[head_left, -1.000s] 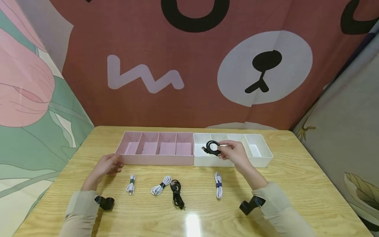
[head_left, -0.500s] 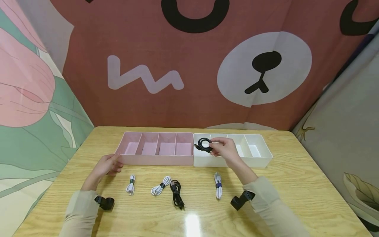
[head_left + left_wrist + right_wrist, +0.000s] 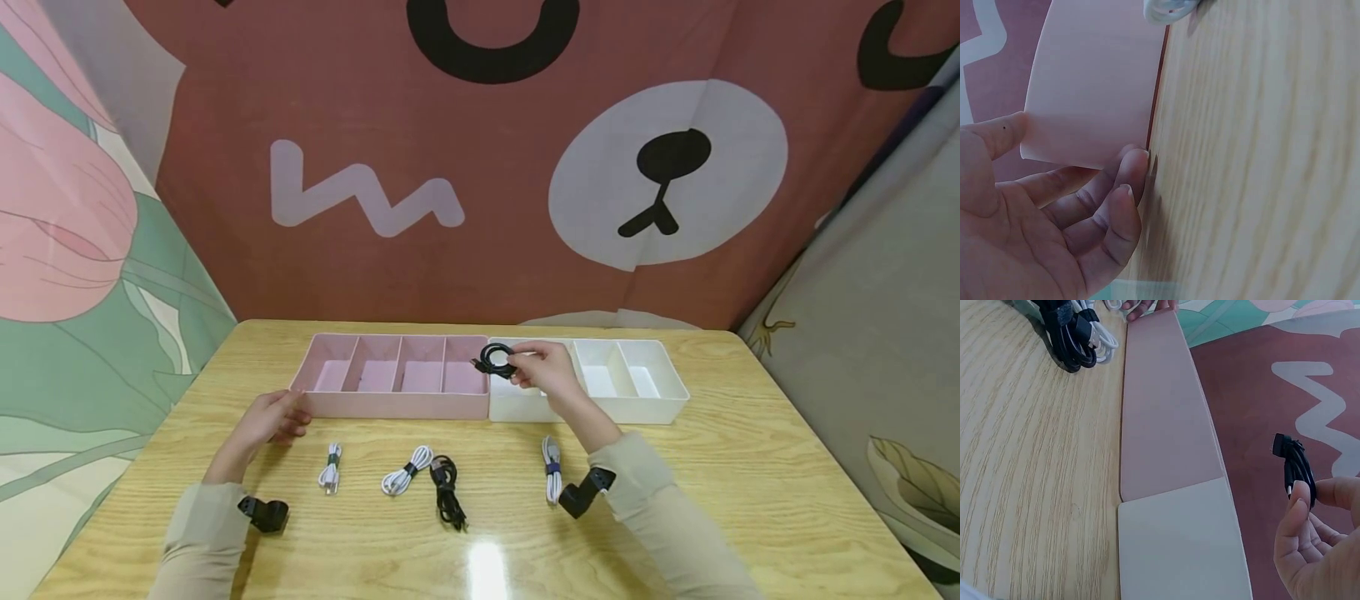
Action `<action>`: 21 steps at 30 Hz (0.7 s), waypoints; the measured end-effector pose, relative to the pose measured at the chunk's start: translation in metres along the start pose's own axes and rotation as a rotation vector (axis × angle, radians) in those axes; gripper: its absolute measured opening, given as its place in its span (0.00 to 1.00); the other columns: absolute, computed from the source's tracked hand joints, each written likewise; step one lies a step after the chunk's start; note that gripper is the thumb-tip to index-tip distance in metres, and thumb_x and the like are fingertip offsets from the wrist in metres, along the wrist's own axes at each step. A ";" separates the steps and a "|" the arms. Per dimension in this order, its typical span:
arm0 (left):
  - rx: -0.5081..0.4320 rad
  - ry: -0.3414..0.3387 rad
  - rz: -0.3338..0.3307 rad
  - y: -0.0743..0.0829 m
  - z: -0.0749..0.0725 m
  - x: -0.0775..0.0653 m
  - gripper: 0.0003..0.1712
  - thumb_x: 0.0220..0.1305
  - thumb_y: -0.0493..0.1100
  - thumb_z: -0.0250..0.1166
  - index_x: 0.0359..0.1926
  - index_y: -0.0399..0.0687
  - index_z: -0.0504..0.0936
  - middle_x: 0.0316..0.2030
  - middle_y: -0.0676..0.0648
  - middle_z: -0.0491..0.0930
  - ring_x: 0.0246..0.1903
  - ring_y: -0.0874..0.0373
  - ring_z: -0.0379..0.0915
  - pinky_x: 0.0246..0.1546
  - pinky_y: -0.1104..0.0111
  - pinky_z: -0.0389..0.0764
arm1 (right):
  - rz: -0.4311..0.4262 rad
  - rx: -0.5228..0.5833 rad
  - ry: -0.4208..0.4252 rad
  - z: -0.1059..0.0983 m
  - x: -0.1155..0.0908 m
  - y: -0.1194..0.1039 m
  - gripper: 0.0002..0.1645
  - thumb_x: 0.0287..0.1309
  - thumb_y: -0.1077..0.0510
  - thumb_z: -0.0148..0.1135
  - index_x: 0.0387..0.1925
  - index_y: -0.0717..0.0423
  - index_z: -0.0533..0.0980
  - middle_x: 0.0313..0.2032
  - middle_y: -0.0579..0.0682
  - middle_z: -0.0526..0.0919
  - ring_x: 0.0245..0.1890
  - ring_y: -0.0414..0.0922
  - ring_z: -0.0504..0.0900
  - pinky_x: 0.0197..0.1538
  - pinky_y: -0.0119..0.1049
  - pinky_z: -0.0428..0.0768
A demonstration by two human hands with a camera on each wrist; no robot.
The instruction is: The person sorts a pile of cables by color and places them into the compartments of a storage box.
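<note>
My right hand (image 3: pixel 551 371) pinches a coiled black USB cable (image 3: pixel 1299 465) between thumb and fingertips. The coil is held up over the left end of a white divided box (image 3: pixel 630 410), overlapping the right compartment of the pink divided box (image 3: pixel 390 406) in the head view. At the pink box's left end, my left hand (image 3: pixel 270 417) grips the front corner. Its thumb (image 3: pixel 1007 132) is on the rim and its curled fingers (image 3: pixel 1125 219) lie against the end wall, down near the table.
In front of the boxes lie a white cable with a green tie (image 3: pixel 330 471), a white cable with a black tie (image 3: pixel 407 472), a bundled black cable (image 3: pixel 447 493) and a white cable with a purple tie (image 3: pixel 552 471). A printed cloth (image 3: pixel 375 275) hangs behind the wooden table (image 3: pixel 360 558).
My right hand has carried the coiled black cable leftward and slightly up, from over the white box's middle to where the two boxes meet. The left hand stays at its corner.
</note>
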State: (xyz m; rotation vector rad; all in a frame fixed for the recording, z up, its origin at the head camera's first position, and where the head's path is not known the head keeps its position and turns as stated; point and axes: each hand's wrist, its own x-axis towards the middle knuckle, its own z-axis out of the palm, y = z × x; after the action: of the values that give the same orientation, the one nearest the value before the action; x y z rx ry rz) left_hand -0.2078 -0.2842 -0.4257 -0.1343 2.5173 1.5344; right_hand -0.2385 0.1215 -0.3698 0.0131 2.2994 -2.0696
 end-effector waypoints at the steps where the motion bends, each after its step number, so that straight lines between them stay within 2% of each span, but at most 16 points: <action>1: -0.002 0.000 0.001 0.000 0.000 0.000 0.34 0.70 0.55 0.41 0.52 0.23 0.64 0.29 0.46 0.78 0.24 0.60 0.75 0.24 0.66 0.76 | 0.003 -0.001 0.001 0.002 0.001 0.000 0.15 0.53 0.69 0.58 0.43 0.73 0.75 0.19 0.51 0.80 0.13 0.37 0.76 0.20 0.27 0.75; 14: 0.010 -0.002 -0.007 0.001 0.000 -0.001 0.33 0.70 0.56 0.40 0.51 0.24 0.65 0.30 0.44 0.78 0.25 0.59 0.75 0.25 0.65 0.75 | 0.038 -0.012 0.031 0.017 0.015 0.002 0.14 0.52 0.69 0.58 0.43 0.72 0.75 0.21 0.54 0.81 0.12 0.37 0.75 0.19 0.26 0.74; 21: 0.010 -0.001 -0.012 0.002 0.000 -0.001 0.34 0.70 0.56 0.40 0.51 0.24 0.64 0.30 0.45 0.78 0.25 0.59 0.76 0.25 0.65 0.76 | 0.037 -0.021 0.037 0.026 0.019 0.001 0.14 0.51 0.69 0.59 0.42 0.72 0.76 0.18 0.51 0.79 0.11 0.36 0.75 0.19 0.26 0.74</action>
State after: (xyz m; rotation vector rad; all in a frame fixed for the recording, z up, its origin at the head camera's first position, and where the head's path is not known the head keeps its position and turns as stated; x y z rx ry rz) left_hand -0.2070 -0.2827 -0.4235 -0.1471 2.5179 1.5174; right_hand -0.2570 0.0951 -0.3745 0.0924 2.3237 -2.0443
